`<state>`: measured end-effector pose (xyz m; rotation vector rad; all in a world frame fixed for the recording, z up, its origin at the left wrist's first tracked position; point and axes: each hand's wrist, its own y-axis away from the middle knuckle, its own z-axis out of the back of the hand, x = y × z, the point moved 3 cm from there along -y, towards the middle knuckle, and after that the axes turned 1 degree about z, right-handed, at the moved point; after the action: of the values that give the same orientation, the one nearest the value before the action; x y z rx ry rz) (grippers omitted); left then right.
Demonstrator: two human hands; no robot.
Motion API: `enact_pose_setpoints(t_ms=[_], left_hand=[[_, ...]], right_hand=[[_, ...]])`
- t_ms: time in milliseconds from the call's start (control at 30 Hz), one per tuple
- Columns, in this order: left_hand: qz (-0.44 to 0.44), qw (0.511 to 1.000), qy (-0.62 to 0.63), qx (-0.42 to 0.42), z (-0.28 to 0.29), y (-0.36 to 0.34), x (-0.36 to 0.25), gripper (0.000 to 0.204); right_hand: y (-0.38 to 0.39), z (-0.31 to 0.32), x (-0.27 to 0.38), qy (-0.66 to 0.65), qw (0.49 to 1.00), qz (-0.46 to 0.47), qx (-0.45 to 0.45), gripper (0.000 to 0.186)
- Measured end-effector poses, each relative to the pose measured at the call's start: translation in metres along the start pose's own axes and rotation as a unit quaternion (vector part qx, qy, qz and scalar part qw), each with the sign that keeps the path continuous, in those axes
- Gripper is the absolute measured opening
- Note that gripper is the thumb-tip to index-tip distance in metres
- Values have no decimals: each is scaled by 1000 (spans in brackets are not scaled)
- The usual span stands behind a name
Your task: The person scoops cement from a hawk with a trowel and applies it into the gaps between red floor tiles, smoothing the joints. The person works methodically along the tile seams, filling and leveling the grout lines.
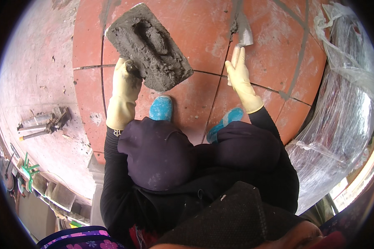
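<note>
My left hand (125, 89), in a cream rubber glove, is closed at the near left edge of a rectangular hawk (108, 32). Its handle is hidden. Wet grey mortar (170, 54) is heaped across the board, with a hollow near the middle. To the right, my gloved right hand (239, 79) grips a small trowel (246, 32), fingers stretched forward along it. The trowel's metal blade lies low over the red tiles (195, 93), beside a tile joint (236, 20). A lump of mortar (234, 27) sits at the blade's left edge.
Grey filler shows in joints at the upper right (300, 62); nearer joints are dark. Clear plastic wrapping (340, 108) covers something along the right. A caulking-gun-like tool (45, 121) lies on the pale floor at left. My blue shoes (161, 108) stand on the tiles.
</note>
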<state>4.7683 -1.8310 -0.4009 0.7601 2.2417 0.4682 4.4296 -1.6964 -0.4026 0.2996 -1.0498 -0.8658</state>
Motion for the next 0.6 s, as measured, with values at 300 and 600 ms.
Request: enact_pose_setpoints(t_ms=[300, 600], left_hand=[[-375, 619, -686, 75, -29, 10, -16, 27], [-326, 584, -740, 69, -21, 8, -19, 41]], right_hand=[[0, -6, -9, 31, 997, 59, -44, 89], [2, -18, -12, 33, 997, 57, -47, 86]])
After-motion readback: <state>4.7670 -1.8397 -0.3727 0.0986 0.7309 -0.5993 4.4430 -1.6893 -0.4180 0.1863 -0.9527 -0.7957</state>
